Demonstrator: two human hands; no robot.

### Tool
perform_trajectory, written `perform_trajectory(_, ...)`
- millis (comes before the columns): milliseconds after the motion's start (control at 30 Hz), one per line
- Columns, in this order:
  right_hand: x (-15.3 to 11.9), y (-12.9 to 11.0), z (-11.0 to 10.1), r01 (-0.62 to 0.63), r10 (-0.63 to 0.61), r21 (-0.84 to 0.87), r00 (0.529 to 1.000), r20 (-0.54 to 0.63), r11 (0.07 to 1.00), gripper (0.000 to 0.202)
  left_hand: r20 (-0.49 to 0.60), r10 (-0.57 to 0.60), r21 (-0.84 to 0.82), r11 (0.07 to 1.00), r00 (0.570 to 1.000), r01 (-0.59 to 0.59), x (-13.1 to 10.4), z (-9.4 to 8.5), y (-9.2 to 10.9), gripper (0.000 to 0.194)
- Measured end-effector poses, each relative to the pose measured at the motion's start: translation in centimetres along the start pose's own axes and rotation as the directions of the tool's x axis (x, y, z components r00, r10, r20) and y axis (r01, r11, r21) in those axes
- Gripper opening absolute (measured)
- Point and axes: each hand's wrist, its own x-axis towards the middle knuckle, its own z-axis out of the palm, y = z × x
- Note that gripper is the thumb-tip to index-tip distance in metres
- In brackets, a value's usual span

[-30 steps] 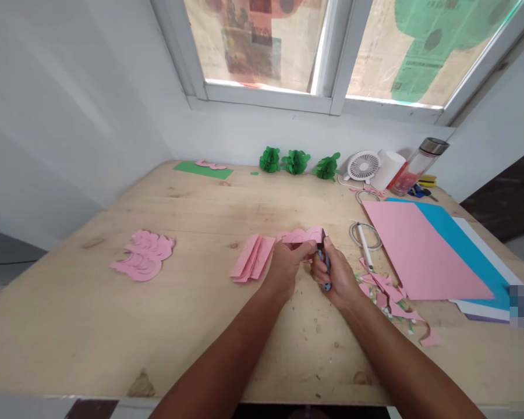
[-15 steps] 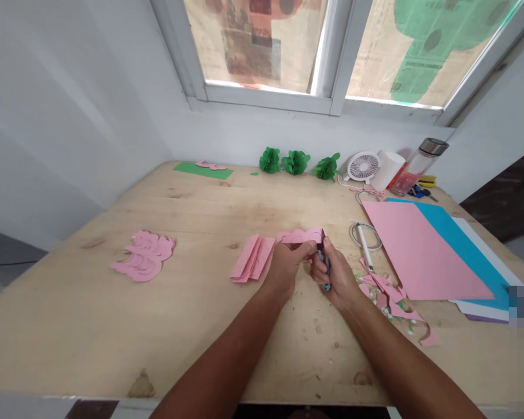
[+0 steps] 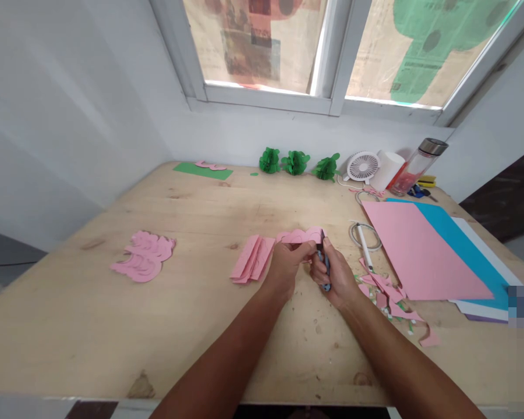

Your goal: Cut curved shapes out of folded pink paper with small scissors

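Near the middle of the wooden table [image 3: 201, 326], my left hand [image 3: 288, 263] pinches a folded pink paper piece [image 3: 297, 235] with scalloped edges. My right hand [image 3: 334, 270] is closed around blue-handled scissors [image 3: 326, 278], whose dark blades point up at the right end of that paper. Just left of my left hand lie folded pink paper strips [image 3: 250, 259]. Farther left is a pile of cut scalloped pink pieces [image 3: 146, 256]. Pink and green scraps [image 3: 390, 291] lie to the right of my right hand.
Pink [image 3: 423, 250] and blue sheets lie at the right, beside a white pen [image 3: 365, 247] on a cable. Along the back stand green paper shapes [image 3: 296, 162], a small fan [image 3: 363, 167], a white roll [image 3: 388, 169] and a bottle [image 3: 419, 166]. A green strip [image 3: 196, 170] lies back left.
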Motion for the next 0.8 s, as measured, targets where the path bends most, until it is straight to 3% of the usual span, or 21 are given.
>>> perform_trajectory(800,0.03,-0.02,-0.15,-0.043,0.039,0.057,0.997,0.061,0.997,0.051,0.032,0.015,0.036,0.999,0.999,-0.016,-0.17,-0.05,0.18,0.020)
